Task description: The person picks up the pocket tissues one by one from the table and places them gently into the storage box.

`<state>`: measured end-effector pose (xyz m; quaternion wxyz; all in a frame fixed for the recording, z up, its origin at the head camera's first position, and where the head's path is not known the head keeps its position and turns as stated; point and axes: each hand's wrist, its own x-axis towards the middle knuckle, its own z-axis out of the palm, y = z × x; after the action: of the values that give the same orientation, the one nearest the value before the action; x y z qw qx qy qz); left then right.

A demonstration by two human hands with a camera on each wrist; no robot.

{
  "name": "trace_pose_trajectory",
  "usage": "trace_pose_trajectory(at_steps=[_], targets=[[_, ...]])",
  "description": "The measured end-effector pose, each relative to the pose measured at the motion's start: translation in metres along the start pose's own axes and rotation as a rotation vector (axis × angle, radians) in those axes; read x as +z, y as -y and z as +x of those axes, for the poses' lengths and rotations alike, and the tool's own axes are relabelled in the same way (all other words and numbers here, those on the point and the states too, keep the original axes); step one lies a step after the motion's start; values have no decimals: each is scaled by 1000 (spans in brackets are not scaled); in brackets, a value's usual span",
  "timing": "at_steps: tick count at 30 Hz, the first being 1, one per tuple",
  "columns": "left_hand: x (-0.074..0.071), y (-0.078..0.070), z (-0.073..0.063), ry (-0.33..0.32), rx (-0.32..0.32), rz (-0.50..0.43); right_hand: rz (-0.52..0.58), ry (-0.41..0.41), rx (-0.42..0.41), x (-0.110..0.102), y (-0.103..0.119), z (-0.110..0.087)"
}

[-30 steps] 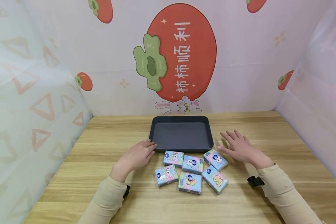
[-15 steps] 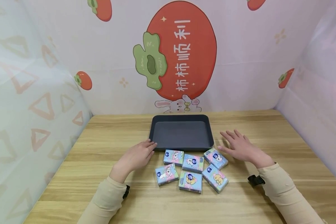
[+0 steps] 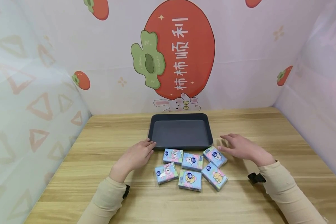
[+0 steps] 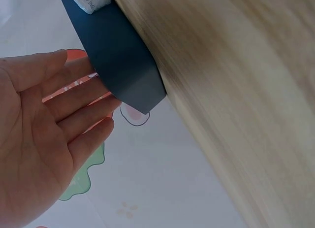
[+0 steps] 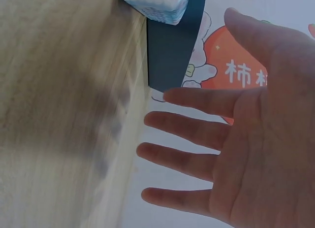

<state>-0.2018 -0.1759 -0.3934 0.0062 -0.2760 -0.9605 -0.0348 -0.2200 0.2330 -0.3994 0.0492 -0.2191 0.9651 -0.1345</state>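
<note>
Currently we are seeing the left hand (image 3: 136, 155) and the right hand (image 3: 242, 148) lying well apart; the left hand is extending to the near left corner of the dark tray (image 3: 182, 133), its fingers relaxed, and we are unable to tell whether they are touching it; the right hand is holding its fingers nearly straight and spread just beside the far right packet (image 3: 215, 156), its thumb pointing at that packet, and here too we are unable to tell whether they are touching; the far left packet (image 3: 173, 156) and the far middle packet (image 3: 192, 161) are forming a row with it along the tray's near side; the near left packet (image 3: 166, 173), the near middle packet (image 3: 190, 180) and the near right packet (image 3: 214, 176) are lying flat in a nearer row; both right packets are lying askew; the tray is sitting toward the far middle of the wooden surface (image 3: 156, 205); beyond, the white backdrop (image 3: 109, 46) is showing a big red fruit print (image 3: 198, 46) above a rabbit print (image 3: 177, 105).
</note>
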Motion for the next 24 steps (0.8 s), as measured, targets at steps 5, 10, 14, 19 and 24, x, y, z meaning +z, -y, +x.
trace_pose_trajectory(at_steps=[5,10,14,19,24], targets=[[0,0,0,-1,-4,5,-2,23,-11,-3,4,-1],[-1,0,0,-19,5,9,-2,36,-44,-6,8,-2],[0,1,-1,-32,14,20,24,66,-81,-6,9,0],[0,0,-1,-29,11,24,66,112,-80,-4,10,1],[-1,-1,-1,-20,7,16,86,129,-89,-3,11,1]])
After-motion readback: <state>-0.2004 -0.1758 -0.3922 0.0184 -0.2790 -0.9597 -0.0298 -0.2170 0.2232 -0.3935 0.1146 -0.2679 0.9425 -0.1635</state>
